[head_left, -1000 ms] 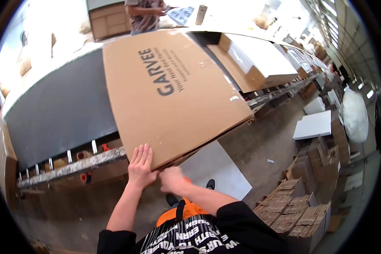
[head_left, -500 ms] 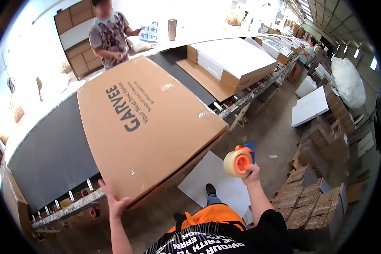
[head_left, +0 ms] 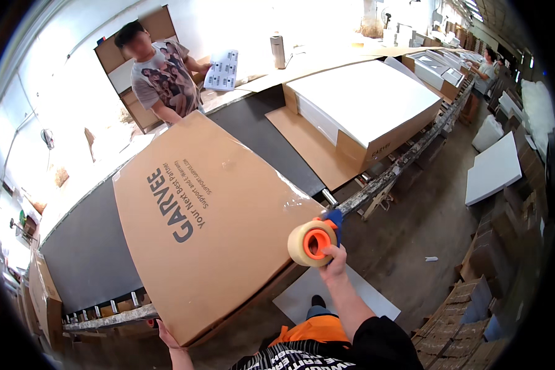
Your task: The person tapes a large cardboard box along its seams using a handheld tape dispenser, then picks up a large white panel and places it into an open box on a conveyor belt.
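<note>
The right hand (head_left: 334, 264) is wrapped around the tape dispenser (head_left: 302, 246), thumb by its orange hub. Half a second ago the dispenser was out over the floor, clear of the large cardboard box (head_left: 228, 246); now it appears in front of the box's right-hand near corner, though whether they touch I cannot tell. A second ago the right hand was a blur close to the left one.

The left hand (head_left: 168, 336) is at the opposite near corner, lower in view than before, its fingers extended along the side; I cannot tell whether it grips.

The box lies closed on the dark belt (head_left: 92, 259), its near end jutting past the edge. More belt shows between it and the open box (head_left: 401, 142) than a second ago. Across the belt, a co-worker (head_left: 166, 89) still holds a printed sheet (head_left: 222, 69), the other arm now reaching toward the box's far edge.
</note>
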A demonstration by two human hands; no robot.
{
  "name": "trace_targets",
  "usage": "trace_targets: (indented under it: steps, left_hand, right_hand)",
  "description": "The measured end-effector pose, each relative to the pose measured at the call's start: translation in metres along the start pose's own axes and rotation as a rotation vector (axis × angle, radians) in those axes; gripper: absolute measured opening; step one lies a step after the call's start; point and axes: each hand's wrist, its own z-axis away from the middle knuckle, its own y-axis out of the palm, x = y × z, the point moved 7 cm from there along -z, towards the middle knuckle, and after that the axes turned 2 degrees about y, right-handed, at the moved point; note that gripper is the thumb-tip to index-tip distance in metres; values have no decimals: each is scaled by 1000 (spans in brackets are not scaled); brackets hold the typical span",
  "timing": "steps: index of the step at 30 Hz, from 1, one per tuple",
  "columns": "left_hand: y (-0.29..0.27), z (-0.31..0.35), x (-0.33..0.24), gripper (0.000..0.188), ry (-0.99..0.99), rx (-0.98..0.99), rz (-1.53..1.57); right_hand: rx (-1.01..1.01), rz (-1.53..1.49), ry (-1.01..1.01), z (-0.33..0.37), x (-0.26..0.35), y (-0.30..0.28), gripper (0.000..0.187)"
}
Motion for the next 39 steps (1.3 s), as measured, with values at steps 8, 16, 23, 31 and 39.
trace_targets:
  steps: [8,16,23,31,39]
  left_hand:
    - [63,12,22,68,48,-58,-9]
    - [197,-12,-18,106,516,-120,-1729]
    - [374,-59,128,112,456,833,-2039]
    - [374,-63,133,104,493,853,-2099]
    - [569,-45,191,41,893,1640,-1434]
  right_hand:
    - [270,46,169,-78,56,19,67]
    - [472,360,212,-181,183,6,77]
    - [566,728,494,-273,169,29,60]
    - [634,899,682,-106,108,-59,70]
    - [336,705,280,-39,29,-43,65]
